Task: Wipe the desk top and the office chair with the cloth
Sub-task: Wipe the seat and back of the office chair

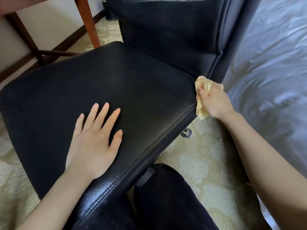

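The black leather office chair [116,80] fills the middle of the view, with its padded backrest [174,34] rising at 1 o'clock. The left hand [94,138] is laid flat on the seat toward 7 o'clock, its fingers straight and spread and nothing held. The crumpled pale-yellow cloth [201,112] is gripped in the right hand [214,100], whose fingers are curled round it. It is pressed against the seat's side edge at 3 o'clock, beside the backrest's lower corner. A reddish-brown wooden leg [88,22] of the surface is seen at 11 o'clock, and a white-sheeted bed [274,63] at 3 o'clock. Patterned beige carpet [207,160] lies beneath.
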### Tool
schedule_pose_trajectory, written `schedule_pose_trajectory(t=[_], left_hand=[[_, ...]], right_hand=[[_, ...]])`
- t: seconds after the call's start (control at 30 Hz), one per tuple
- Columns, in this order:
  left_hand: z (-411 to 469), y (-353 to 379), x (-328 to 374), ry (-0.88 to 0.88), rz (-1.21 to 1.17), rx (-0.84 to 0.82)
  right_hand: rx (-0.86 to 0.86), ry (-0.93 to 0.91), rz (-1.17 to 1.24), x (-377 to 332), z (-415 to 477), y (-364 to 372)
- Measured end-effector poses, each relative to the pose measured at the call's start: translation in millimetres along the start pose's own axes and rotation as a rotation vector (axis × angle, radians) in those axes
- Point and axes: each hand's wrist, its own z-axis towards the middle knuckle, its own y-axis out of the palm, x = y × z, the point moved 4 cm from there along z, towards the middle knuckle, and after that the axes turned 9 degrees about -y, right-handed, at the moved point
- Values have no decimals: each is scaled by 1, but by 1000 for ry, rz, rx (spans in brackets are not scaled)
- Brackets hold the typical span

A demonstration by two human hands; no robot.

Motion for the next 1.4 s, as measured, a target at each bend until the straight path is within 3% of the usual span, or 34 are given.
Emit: schedule_pose_trajectory(t=[0.1,0.23,0.57,0.9,1.1,1.27,1.4], left_hand=[[0,-1,1,4,-12,2],[-1,-1,1,10,-27,7],[-2,-1,3,22,-73,8],[0,2,9,14,-142,33],[2,7,21,-17,-150,47],[3,9,33,-68,-109,67],[2,12,36,-73,-84,54]], right_hand=[[86,66,78,2,-30,2],[125,19,119,-22,-66,8],[-129,-450,191,-98,-109,16],[-31,-120,-35,-18,-20,9],[46,112,254,10,19,8],[290,230,589,-33,-20,34],[348,126,814,-76,-88,56]])
